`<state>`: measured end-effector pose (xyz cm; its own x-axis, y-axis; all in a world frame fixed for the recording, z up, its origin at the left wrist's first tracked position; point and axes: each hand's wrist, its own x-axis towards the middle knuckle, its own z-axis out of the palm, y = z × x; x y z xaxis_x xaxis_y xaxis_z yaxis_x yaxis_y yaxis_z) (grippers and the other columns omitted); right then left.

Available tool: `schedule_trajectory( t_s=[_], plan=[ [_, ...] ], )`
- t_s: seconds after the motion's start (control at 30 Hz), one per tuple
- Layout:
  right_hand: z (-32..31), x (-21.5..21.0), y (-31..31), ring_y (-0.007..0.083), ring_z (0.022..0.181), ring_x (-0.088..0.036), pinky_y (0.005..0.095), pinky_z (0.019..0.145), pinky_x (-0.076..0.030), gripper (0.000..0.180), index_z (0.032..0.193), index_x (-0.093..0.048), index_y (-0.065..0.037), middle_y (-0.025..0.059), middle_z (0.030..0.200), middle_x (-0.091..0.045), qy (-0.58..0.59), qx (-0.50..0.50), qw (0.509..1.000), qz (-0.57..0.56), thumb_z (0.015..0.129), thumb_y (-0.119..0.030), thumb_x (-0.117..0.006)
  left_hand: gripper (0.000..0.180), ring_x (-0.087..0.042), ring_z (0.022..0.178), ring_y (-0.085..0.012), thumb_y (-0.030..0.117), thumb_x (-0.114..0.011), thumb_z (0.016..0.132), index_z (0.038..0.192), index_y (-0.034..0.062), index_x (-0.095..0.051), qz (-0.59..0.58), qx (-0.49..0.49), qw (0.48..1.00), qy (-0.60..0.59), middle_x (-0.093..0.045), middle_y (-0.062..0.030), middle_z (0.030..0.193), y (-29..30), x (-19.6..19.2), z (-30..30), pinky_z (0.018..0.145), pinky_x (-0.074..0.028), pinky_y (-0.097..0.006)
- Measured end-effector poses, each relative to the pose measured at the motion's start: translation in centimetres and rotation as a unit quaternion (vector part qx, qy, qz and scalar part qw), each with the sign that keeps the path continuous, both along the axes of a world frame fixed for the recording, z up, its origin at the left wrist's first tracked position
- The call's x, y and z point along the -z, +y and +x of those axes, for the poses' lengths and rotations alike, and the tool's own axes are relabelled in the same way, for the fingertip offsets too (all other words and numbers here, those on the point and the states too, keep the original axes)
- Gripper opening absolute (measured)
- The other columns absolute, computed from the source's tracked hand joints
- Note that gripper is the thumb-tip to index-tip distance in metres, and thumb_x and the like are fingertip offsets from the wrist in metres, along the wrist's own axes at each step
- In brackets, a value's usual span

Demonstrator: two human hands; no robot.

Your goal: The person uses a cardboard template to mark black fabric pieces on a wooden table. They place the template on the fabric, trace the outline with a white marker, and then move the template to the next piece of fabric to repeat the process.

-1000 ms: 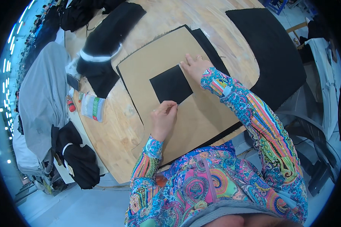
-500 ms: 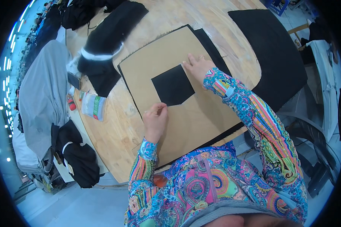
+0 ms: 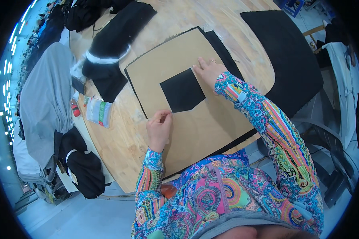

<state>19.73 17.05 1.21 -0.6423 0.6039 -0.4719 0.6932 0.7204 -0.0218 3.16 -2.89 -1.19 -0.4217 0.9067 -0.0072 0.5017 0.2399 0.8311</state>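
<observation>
Pressing flat with spread fingers, the right hand point(image 3: 208, 71) lay on the brown cardboard sheet point(image 3: 211, 119), its fingertips touching the upper right edge of the black cloth piece point(image 3: 182, 90). The left hand point(image 3: 159, 126) sat just below that piece's lower left corner, fingers pinched narrow; what they pinched could not be told. Under the cardboard lay black fabric point(image 3: 223, 49) on the wooden counter point(image 3: 115, 131). Farther left of the left hand lay a clear packet point(image 3: 98, 112).
</observation>
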Motion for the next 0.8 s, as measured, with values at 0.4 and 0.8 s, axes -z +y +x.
schedule_trajectory(
  t_s=[0.4,0.8],
  plan=[
    [-0.1,-0.6,-0.1,0.0405,0.127,-0.036,0.0369,0.098,-0.044,0.117,0.142,-0.023,-0.013,0.0173,0.148,-0.020,-0.009,0.006,1.000,-0.011,0.044,-0.006,-0.087,0.006,-0.064,0.066,-0.0105,0.004,-0.063,0.081,0.086,0.0006,-0.064,0.007,0.003,1.000,0.030,-0.066,-0.0071,0.072,-0.2,0.7,0.0,0.061,-0.049,-0.023],
    [-0.2,-1.7,-0.2,0.0447,0.129,-0.031,0.0409,0.098,-0.043,0.124,0.143,-0.019,-0.009,0.0214,0.148,-0.017,-0.045,-0.021,0.998,-0.029,0.044,-0.028,-0.091,0.009,-0.063,0.069,-0.0103,0.006,-0.065,0.082,0.089,0.0004,-0.065,0.054,0.004,0.987,-0.153,-0.066,-0.0064,0.075,2.5,1.3,5.9,0.064,-0.050,-0.024]
  ],
)
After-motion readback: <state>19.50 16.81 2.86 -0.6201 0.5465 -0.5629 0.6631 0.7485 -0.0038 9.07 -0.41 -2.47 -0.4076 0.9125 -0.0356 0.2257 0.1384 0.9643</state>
